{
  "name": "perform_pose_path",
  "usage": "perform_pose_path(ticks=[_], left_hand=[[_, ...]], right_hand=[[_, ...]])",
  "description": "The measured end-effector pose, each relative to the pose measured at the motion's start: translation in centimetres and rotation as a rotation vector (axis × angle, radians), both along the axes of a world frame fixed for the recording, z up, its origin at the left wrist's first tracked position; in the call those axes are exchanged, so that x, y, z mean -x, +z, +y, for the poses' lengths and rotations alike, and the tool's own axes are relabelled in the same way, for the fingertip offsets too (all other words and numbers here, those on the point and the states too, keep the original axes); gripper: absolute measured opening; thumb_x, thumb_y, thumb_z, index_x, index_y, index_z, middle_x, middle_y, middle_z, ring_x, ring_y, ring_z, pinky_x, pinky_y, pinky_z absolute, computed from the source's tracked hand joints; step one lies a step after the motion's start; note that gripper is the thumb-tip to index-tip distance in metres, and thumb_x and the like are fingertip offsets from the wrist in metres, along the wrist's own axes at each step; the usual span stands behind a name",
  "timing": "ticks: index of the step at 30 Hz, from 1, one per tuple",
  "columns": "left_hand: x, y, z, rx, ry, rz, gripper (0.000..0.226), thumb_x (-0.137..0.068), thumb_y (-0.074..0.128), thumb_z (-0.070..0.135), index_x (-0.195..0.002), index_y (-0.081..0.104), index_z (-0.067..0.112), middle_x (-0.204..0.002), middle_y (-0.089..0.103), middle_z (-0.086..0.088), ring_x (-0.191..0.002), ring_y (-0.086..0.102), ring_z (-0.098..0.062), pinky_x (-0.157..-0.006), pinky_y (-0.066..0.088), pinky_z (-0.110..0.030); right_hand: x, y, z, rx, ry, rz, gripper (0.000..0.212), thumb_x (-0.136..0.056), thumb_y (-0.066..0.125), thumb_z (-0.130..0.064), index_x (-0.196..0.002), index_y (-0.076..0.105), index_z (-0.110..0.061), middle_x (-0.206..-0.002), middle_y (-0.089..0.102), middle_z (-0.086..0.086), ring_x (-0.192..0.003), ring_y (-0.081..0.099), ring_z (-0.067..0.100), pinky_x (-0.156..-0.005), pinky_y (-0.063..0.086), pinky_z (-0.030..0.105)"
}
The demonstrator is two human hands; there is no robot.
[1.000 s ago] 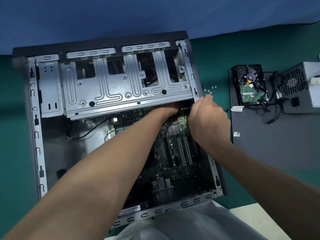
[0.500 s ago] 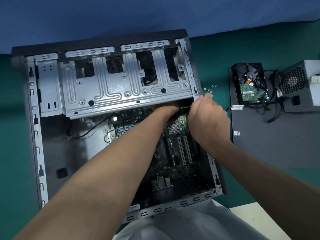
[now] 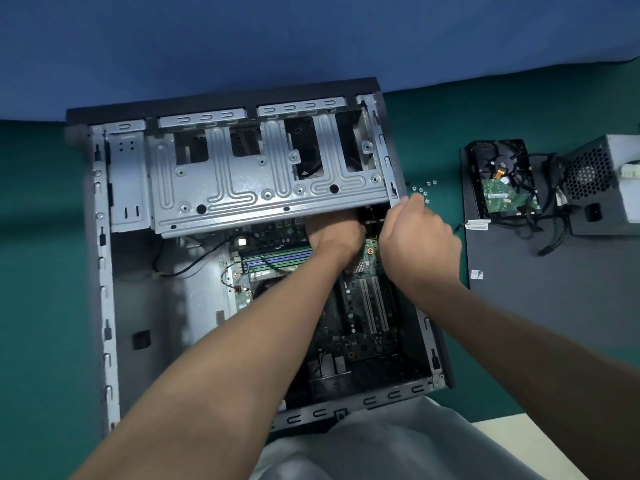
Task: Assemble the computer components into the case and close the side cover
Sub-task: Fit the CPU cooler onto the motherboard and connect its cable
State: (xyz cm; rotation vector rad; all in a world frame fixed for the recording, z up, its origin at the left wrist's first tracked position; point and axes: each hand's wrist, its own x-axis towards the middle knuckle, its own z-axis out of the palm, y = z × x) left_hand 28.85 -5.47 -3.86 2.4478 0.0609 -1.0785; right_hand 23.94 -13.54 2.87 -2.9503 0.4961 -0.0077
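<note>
Fingers (image 3: 414, 202) of right hand (image 3: 415, 244) curled at case (image 3: 100, 271) rim — left hand's (image 3: 334, 233) hidden, grip untellable.

Your left hand (image 3: 334, 233) reaches into the open case (image 3: 104, 306), its fingers hidden under the metal drive cage (image 3: 263, 188) above the motherboard (image 3: 363, 306). Your right hand (image 3: 417, 237) curls at the case's right rim. Loose screws (image 3: 424, 188) lie just beyond it; the side cover (image 3: 554, 289), hard drive (image 3: 502, 181) and power supply (image 3: 602, 188) sit farther right.
</note>
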Motion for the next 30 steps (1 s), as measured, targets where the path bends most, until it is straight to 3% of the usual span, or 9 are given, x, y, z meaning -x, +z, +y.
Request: perform_pose_path(ticks=[2,4,8,10,12,14,17,23,30], left_hand=[[1.3,1.0,1.0,-0.061,-0.021,-0.206,0.015,-0.095,0.048,0.026,-0.088,0.057,0.016,-0.098,0.065,-0.014,-0.105,0.061,-0.033,-0.078,0.037,-0.032],[2.7,1.7,2.7,-0.075,-0.083,-0.384,0.019,-0.094,0.052,0.028,-0.100,0.064,0.015,-0.102,0.068,-0.016,-0.101,0.062,-0.035,-0.082,0.041,-0.036],[5.5,3.9,7.4,-0.122,-0.237,-0.587,0.026,-0.089,0.058,0.029,-0.113,0.067,0.023,-0.109,0.065,-0.006,-0.106,0.055,-0.028,-0.086,0.035,-0.037],[7.2,5.1,10.2,-0.155,-0.293,-0.657,0.024,-0.089,0.058,0.024,-0.110,0.068,0.020,-0.109,0.066,-0.002,-0.103,0.054,-0.024,-0.086,0.037,-0.036],[8.8,6.4,13.2,-0.215,-0.325,-0.736,0.021,-0.086,0.061,0.016,-0.104,0.071,0.017,-0.100,0.068,-0.001,-0.095,0.056,-0.022,-0.084,0.040,-0.035],[10.1,7.1,16.2,-0.274,-0.291,-0.839,0.022,-0.081,0.066,0.007,-0.102,0.071,0.012,-0.098,0.069,-0.005,-0.093,0.058,-0.023,-0.084,0.044,-0.037],[11.4,7.3,20.2,-0.439,-0.157,-0.985,0.040,-0.085,0.068,0.015,-0.124,0.062,0.009,-0.130,0.059,-0.013,-0.117,0.054,-0.030,-0.096,0.037,-0.041],[12.1,6.5,22.9,-0.530,-0.035,-0.741,0.067,-0.100,0.029,0.052,-0.155,0.016,0.016,-0.163,0.007,-0.005,-0.150,0.004,-0.021,-0.117,0.012,-0.040],[11.5,6.9,23.2,-0.289,0.180,-0.740,0.060,-0.094,0.049,0.038,-0.149,0.034,0.018,-0.162,0.011,0.004,-0.149,0.004,-0.010,-0.107,0.036,-0.043]], right_hand=[[0.1,0.0,0.0,0.005,0.019,-0.048,0.022,-0.101,0.026,-0.022,-0.084,0.035,-0.012,-0.069,0.055,0.012,-0.072,0.061,0.040,-0.058,0.031,0.037],[0.3,-0.1,0.0,-0.003,0.033,-0.090,0.023,-0.101,0.027,-0.021,-0.086,0.040,-0.010,-0.072,0.056,0.013,-0.071,0.060,0.040,-0.057,0.030,0.036],[0.1,0.2,0.0,0.038,0.094,-0.133,0.022,-0.094,0.037,-0.009,-0.113,0.045,-0.002,-0.104,0.055,0.017,-0.088,0.053,0.035,-0.059,0.034,0.037],[0.5,0.7,0.4,0.108,0.177,-0.122,0.042,-0.084,0.047,0.001,-0.125,0.040,0.002,-0.114,0.049,0.023,-0.095,0.047,0.036,-0.064,0.037,0.040],[1.5,1.1,0.7,0.178,0.371,-0.141,0.055,-0.072,0.059,0.003,-0.123,0.042,0.002,-0.120,0.047,0.027,-0.096,0.047,0.040,-0.073,0.042,0.046],[2.8,1.2,1.0,0.270,0.797,-0.099,0.060,-0.061,0.072,-0.002,-0.117,0.051,0.002,-0.115,0.053,0.025,-0.094,0.053,0.039,-0.077,0.045,0.047],[2.6,0.7,1.3,0.292,1.147,0.079,0.050,-0.062,0.075,-0.010,-0.109,0.060,0.000,-0.106,0.062,0.020,-0.092,0.058,0.034,-0.076,0.049,0.044],[-2.4,-2.4,6.2,-0.096,0.784,0.301,0.015,-0.095,0.046,-0.019,-0.094,0.053,-0.006,-0.103,0.061,0.023,-0.096,0.056,0.040,-0.076,0.045,0.041],[-6.1,-5.7,11.9,-0.121,0.651,0.591,0.042,-0.103,0.031,-0.027,-0.131,0.051,-0.004,-0.136,0.051,0.021,-0.121,0.050,0.034,-0.091,0.037,0.032]])
